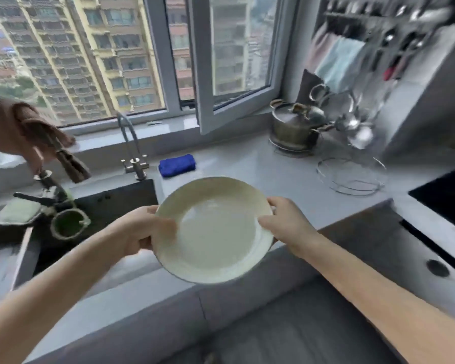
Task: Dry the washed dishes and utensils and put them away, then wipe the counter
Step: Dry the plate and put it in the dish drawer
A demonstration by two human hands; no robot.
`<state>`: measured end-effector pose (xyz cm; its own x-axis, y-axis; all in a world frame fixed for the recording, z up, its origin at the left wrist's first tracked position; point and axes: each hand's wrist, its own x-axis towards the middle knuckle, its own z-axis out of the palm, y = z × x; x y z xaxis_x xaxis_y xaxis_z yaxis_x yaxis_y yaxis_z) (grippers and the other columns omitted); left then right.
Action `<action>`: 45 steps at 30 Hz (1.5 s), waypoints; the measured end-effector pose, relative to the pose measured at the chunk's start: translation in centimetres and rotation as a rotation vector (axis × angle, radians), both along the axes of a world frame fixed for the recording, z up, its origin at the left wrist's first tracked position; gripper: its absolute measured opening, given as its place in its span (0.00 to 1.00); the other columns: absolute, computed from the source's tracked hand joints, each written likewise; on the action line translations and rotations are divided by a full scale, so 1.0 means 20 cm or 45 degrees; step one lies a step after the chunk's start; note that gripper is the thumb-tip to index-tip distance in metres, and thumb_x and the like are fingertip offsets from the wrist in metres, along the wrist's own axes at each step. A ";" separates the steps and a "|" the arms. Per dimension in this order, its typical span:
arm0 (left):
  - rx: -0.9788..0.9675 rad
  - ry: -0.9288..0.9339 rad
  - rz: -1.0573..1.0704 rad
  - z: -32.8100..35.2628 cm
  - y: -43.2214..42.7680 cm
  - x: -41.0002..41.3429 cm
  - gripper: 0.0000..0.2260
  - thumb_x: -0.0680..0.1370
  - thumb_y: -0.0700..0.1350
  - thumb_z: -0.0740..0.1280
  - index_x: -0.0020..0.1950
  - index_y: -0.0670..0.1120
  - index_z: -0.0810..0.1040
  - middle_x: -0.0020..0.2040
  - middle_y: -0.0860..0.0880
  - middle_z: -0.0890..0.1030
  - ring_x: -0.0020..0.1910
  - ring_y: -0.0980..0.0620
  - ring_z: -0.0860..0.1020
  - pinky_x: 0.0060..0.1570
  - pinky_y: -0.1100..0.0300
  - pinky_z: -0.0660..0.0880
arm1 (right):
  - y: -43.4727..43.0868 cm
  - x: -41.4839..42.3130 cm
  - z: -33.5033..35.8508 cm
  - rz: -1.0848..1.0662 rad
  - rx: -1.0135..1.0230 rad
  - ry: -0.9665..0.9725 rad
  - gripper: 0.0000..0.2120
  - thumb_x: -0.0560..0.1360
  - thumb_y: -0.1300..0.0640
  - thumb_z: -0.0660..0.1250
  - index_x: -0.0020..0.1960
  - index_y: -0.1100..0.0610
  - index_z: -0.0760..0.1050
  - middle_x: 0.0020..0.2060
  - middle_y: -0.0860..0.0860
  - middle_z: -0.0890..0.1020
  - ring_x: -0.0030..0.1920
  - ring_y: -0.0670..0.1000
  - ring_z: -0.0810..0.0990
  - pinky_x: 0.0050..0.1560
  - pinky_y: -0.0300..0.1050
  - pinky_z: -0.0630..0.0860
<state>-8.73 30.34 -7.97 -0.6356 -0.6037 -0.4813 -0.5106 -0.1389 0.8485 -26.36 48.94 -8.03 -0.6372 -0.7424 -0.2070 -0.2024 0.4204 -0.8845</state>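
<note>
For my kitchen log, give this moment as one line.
phase: holding plate | left grip: on left rim | right grip: on right rim | plate: above counter | blue cloth: on counter

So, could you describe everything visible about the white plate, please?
The plate is round, cream-white, and looks like glazed ceramic, with a wide raised rim and a shallow flat middle. It is empty. It hangs in the air, tilted towards the camera, above the front edge of the counter, right of the sink. The left hand grips its left rim and the right hand its right rim.
</note>
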 end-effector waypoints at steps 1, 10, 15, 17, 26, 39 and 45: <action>0.047 0.001 -0.107 -0.03 0.12 -0.11 0.17 0.60 0.41 0.68 0.48 0.45 0.79 0.39 0.45 0.81 0.29 0.52 0.79 0.27 0.62 0.78 | 0.20 -0.04 -0.01 -0.116 0.005 -0.045 0.09 0.70 0.71 0.59 0.44 0.65 0.77 0.38 0.60 0.81 0.37 0.59 0.81 0.29 0.46 0.74; 0.404 -0.101 -0.953 -0.39 1.50 -0.91 0.17 0.69 0.32 0.70 0.56 0.44 0.79 0.48 0.44 0.84 0.47 0.43 0.82 0.44 0.51 0.81 | 1.96 0.03 -0.14 -1.118 -0.034 -0.626 0.12 0.73 0.67 0.62 0.55 0.59 0.74 0.47 0.58 0.81 0.45 0.56 0.79 0.38 0.46 0.78; 0.551 -0.066 -1.305 -0.48 2.34 -1.11 0.21 0.62 0.38 0.73 0.55 0.43 0.79 0.49 0.44 0.84 0.47 0.44 0.82 0.44 0.50 0.79 | 2.61 0.29 -0.15 -1.409 -0.153 -0.501 0.21 0.73 0.69 0.62 0.57 0.46 0.71 0.51 0.49 0.81 0.48 0.50 0.79 0.41 0.42 0.77; 0.579 -0.100 -1.421 -0.54 2.64 -1.16 0.18 0.63 0.38 0.74 0.53 0.42 0.79 0.48 0.44 0.85 0.49 0.44 0.82 0.47 0.49 0.78 | 2.81 0.38 -0.15 -1.472 -0.256 -0.501 0.21 0.73 0.68 0.65 0.60 0.46 0.71 0.50 0.50 0.82 0.45 0.50 0.81 0.36 0.43 0.78; 0.523 -0.211 -1.942 -0.82 3.84 -1.25 0.06 0.77 0.36 0.64 0.53 0.41 0.78 0.41 0.49 0.83 0.39 0.52 0.82 0.38 0.58 0.80 | 3.54 0.55 -0.33 -2.045 0.166 -0.129 0.20 0.76 0.65 0.53 0.62 0.47 0.70 0.43 0.45 0.79 0.40 0.44 0.77 0.36 0.38 0.73; 0.321 -0.536 -1.672 -1.05 4.54 -1.64 0.06 0.80 0.36 0.58 0.51 0.42 0.73 0.42 0.42 0.80 0.37 0.46 0.79 0.36 0.55 0.79 | 4.58 0.28 -0.71 -1.965 1.208 -0.185 0.20 0.79 0.63 0.55 0.71 0.59 0.62 0.56 0.60 0.80 0.56 0.62 0.78 0.51 0.50 0.73; 0.292 -0.613 -1.406 -1.16 4.66 -1.65 0.08 0.80 0.33 0.57 0.46 0.41 0.74 0.39 0.41 0.80 0.33 0.46 0.78 0.25 0.60 0.78 | 5.00 0.09 -1.01 -1.598 1.543 -0.204 0.19 0.77 0.67 0.55 0.68 0.64 0.60 0.50 0.61 0.81 0.49 0.60 0.81 0.38 0.46 0.71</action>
